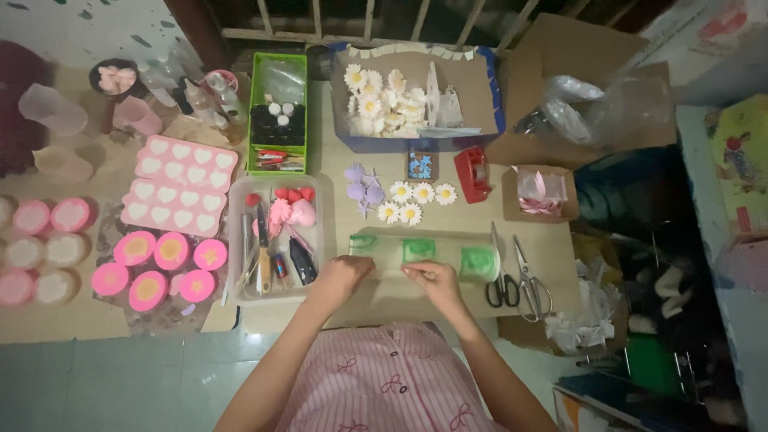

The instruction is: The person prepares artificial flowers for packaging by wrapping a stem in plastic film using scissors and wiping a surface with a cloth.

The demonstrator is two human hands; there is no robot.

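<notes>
- A person in a pink striped top works at a low wooden table [384,308], both bare hands set on a clear plastic sheet [424,254] that lies flat along the near edge; three green patches show under or on the sheet, though what they are cannot be told
- The left hand [342,276] rests curled on the sheet's near left part, fingers folded down onto it; the right hand [432,280] pinches the sheet's near edge toward the middle, fingertips closed on the plastic; the hands sit near each other but apart
- Just right of the sheet lie two pairs of scissors [518,282], side by side, handles toward the person
- Behind the sheet, five white daisy flowers [414,202] sit in a loose cluster, with purple flowers [362,186] just to their left and a red tape dispenser [473,174] to their right
- A clear tray [277,238] of tools and small red and pink pieces stands left of the left hand; beyond it, a green basket [278,112] holds dark bottles with white caps
- Farther left, a pink heart-shaped mould [178,186] and round pink moulds [160,268] cover the table; a cardboard box [412,100] at the back holds more white daisies
</notes>
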